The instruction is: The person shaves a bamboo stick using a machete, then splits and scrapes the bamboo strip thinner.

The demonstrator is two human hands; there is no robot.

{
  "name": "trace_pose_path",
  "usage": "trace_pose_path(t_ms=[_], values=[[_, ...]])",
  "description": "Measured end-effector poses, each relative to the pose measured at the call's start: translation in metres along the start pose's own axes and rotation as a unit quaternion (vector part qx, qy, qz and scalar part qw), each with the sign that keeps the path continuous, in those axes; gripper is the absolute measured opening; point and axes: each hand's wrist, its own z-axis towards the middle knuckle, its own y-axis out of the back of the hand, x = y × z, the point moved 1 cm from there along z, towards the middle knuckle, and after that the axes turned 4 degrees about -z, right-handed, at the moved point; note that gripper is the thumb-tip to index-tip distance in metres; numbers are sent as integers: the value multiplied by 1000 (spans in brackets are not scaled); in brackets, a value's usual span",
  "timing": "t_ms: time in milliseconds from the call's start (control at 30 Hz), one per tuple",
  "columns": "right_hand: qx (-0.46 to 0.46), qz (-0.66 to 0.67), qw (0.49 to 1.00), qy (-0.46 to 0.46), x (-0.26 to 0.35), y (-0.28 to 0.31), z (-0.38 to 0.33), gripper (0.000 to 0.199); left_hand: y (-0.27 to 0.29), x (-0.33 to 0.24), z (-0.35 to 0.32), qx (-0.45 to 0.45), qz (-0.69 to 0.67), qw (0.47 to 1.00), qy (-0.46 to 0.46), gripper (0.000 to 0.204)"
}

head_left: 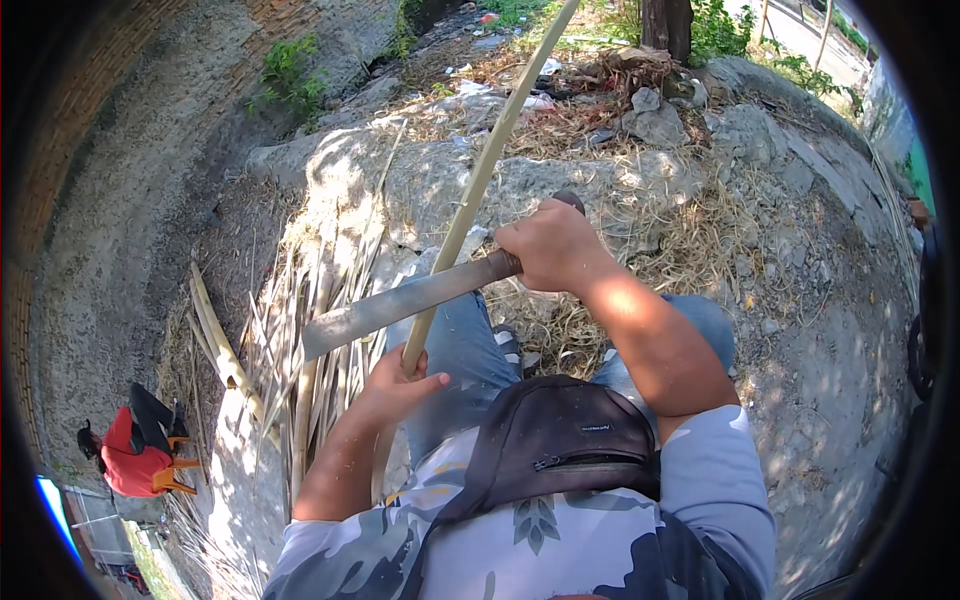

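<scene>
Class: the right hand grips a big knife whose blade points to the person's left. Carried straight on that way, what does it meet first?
Probably the bamboo pole held by the left hand; the blade already seems to cross it.

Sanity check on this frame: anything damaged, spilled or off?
Nothing damaged. The long pale bamboo strip is gripped low by the left hand, and the right hand holds the broad grey metal blade against it. Cut slats litter the ground, with scattered rubbish beyond.

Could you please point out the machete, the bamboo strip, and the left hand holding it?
machete (400,303): head view, middle of the flat blade.
bamboo strip (478,188): head view, mid-length of the pale strip.
left hand (395,385): head view, back of the hand.
</scene>
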Motion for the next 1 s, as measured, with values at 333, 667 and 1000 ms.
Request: trace_pose_path(t_ms=[333, 667, 1000], values=[[-12, 63, 951, -301, -61, 9, -28, 17, 9, 10, -20, -5, -1, 997, 77, 35], [34, 24, 999, -17, 0, 2, -5, 17, -2, 32, -10, -86, 185, 978, -34, 40], [9, 151, 932, -331, -68, 9, -30, 21, 3, 33, -27, -166, 241, 954, -60, 34]])
